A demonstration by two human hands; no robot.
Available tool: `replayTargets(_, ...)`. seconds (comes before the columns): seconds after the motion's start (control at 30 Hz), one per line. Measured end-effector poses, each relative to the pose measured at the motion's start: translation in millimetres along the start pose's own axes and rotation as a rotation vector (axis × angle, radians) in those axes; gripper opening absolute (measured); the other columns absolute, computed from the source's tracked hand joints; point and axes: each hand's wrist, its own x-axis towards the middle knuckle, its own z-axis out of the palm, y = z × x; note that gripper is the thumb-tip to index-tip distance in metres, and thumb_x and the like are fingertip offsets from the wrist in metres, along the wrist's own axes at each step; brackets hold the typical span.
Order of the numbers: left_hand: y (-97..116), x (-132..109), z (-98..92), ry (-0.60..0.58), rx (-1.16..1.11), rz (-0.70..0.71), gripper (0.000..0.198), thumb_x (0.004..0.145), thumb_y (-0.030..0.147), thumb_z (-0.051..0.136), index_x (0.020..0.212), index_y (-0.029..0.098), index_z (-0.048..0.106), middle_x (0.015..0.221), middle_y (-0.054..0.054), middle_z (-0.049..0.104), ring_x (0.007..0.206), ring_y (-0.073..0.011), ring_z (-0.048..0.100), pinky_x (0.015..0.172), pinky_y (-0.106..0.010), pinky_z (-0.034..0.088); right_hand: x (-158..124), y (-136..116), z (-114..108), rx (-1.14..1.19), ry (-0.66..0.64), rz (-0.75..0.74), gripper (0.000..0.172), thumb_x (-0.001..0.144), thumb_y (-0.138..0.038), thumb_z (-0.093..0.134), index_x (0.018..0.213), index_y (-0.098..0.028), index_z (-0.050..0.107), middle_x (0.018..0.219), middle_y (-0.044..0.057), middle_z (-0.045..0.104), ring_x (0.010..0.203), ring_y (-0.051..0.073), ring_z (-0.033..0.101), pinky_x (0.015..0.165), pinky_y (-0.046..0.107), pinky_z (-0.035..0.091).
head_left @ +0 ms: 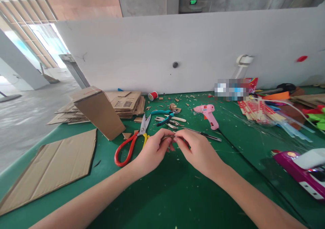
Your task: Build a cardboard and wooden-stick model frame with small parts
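My left hand (155, 150) and my right hand (195, 148) meet over the middle of the green table, fingertips pinched close together. Something small and thin sits between them, mostly covered by the fingers, so I cannot make out its kind. Left of my left hand lie scissors (143, 124) with red and yellow handles, blades pointing away. Just beyond my fingers are teal-handled pliers (165, 120) and other metal pliers (170, 123). A utility knife (210, 136) rests beyond my right hand. Farther back lies a pink glue gun (208, 114), its black cord running toward the front right.
A flat cardboard sheet (63, 163) lies at left, a folded cardboard piece (101, 115) stands behind it, and stacked cardboard (127, 103) is farther back. A red thread spool (152, 96) is near the wall. At right are a purple iron (297, 171) and wrapped chopsticks (254, 110).
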Motion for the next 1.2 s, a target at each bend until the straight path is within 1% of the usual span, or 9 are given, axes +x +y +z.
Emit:
replayTargets(0.07, 2.0, 0.1, 2.4, -0.001, -0.072, -0.04, 0.018, 0.092, 0.028, 0.043, 0.101, 0.016, 0.053, 0.077, -0.001, 0.059, 0.069, -0.0112, 0.058, 0.062, -0.024, 0.049, -0.9, 1.2, 1.2, -0.022, 0.045, -0.027, 0.016, 0.092, -0.021, 0.041, 0.082, -0.02, 0.054, 0.074, 0.001, 0.06, 0.066, 0.013, 0.054, 0.06, 0.026, 0.039)
replayTargets(0.17, 4.7, 1.5, 6.5, 0.045, -0.292, -0.145, 0.019, 0.089, 0.03, 0.051, 0.101, 0.015, 0.051, 0.078, -0.001, 0.059, 0.068, -0.0109, 0.06, 0.06, -0.023, 0.049, -2.7, 0.8, 3.1, 0.0, 0.104, -0.045, 0.015, 0.09, -0.019, 0.041, 0.081, -0.019, 0.053, 0.074, 0.002, 0.058, 0.064, 0.013, 0.053, 0.059, 0.027, 0.04)
replayTargets(0.27, 8.0, 1.8, 7.6, 0.087, -0.519, -0.235, 0.022, 0.083, 0.029, 0.062, 0.095, 0.015, 0.051, 0.077, 0.0, 0.06, 0.071, -0.0108, 0.062, 0.066, -0.024, 0.051, -3.7, -4.9, 3.4, 0.204, 0.12, 0.009, 0.011, 0.089, -0.02, 0.044, 0.083, -0.02, 0.053, 0.074, 0.002, 0.059, 0.062, 0.012, 0.053, 0.055, 0.024, 0.04)
replayTargets(0.37, 10.6, 0.5, 6.6, 0.1, -0.625, -0.252, 0.024, 0.078, 0.028, 0.068, 0.09, 0.015, 0.053, 0.074, 0.001, 0.061, 0.069, -0.0098, 0.062, 0.071, -0.025, 0.051, -3.6, -11.1, 3.2, 0.493, 0.063, 0.146, 0.013, 0.089, -0.027, 0.048, 0.081, -0.021, 0.054, 0.068, -0.001, 0.059, 0.056, 0.01, 0.052, 0.048, 0.022, 0.039)
replayTargets(0.5, 10.8, -1.0, 7.1, 0.111, -0.6, -0.223, 0.022, 0.078, 0.026, 0.069, 0.09, 0.015, 0.054, 0.072, 0.001, 0.062, 0.068, -0.0094, 0.06, 0.07, -0.024, 0.049, -3.2, -11.9, 3.8, 0.694, -0.003, 0.246, 0.02, 0.089, -0.035, 0.05, 0.077, -0.02, 0.055, 0.069, 0.0, 0.06, 0.06, 0.012, 0.055, 0.05, 0.023, 0.042)
replayTargets(0.67, 13.3, -1.7, 8.9, 0.14, -0.535, -0.226, 0.023, 0.08, 0.028, 0.064, 0.097, 0.015, 0.057, 0.075, 0.0, 0.061, 0.067, -0.0096, 0.058, 0.064, -0.023, 0.048, -4.9, -8.9, 4.0, 0.67, -0.086, 0.24, 0.022, 0.09, -0.035, 0.047, 0.079, -0.02, 0.057, 0.068, -0.001, 0.056, 0.059, 0.011, 0.049, 0.05, 0.024, 0.037)
replayTargets(0.8, 20.2, -3.4, 9.1, 0.107, -0.505, -0.238, 0.023, 0.083, 0.025, 0.056, 0.103, 0.015, 0.057, 0.078, -0.001, 0.059, 0.062, -0.0091, 0.052, 0.057, -0.023, 0.045, -5.9, -9.2, 3.8, 0.676, -0.14, 0.196, 0.024, 0.091, -0.034, 0.045, 0.076, -0.019, 0.056, 0.069, -0.001, 0.054, 0.061, 0.011, 0.047, 0.053, 0.025, 0.037)
replayTargets(1.03, 22.3, -5.9, 10.6, 0.065, -0.485, -0.22, 0.02, 0.084, 0.025, 0.053, 0.102, 0.016, 0.057, 0.079, -0.002, 0.058, 0.063, -0.0096, 0.051, 0.058, -0.023, 0.045, -6.2, -7.4, 4.5, 0.671, -0.134, 0.169, 0.021, 0.092, -0.031, 0.045, 0.075, -0.02, 0.053, 0.071, -0.001, 0.056, 0.064, 0.012, 0.049, 0.057, 0.026, 0.039)
replayTargets(1.2, 18.5, -5.6, 12.2, 0.114, -0.529, -0.212, 0.019, 0.083, 0.026, 0.056, 0.1, 0.017, 0.058, 0.076, -0.001, 0.056, 0.065, -0.0102, 0.052, 0.057, -0.022, 0.044, -7.4, -7.2, 5.0, 0.616, -0.111, 0.16, 0.021, 0.091, -0.03, 0.045, 0.075, -0.02, 0.053, 0.069, -0.002, 0.054, 0.059, 0.01, 0.044, 0.052, 0.024, 0.035)
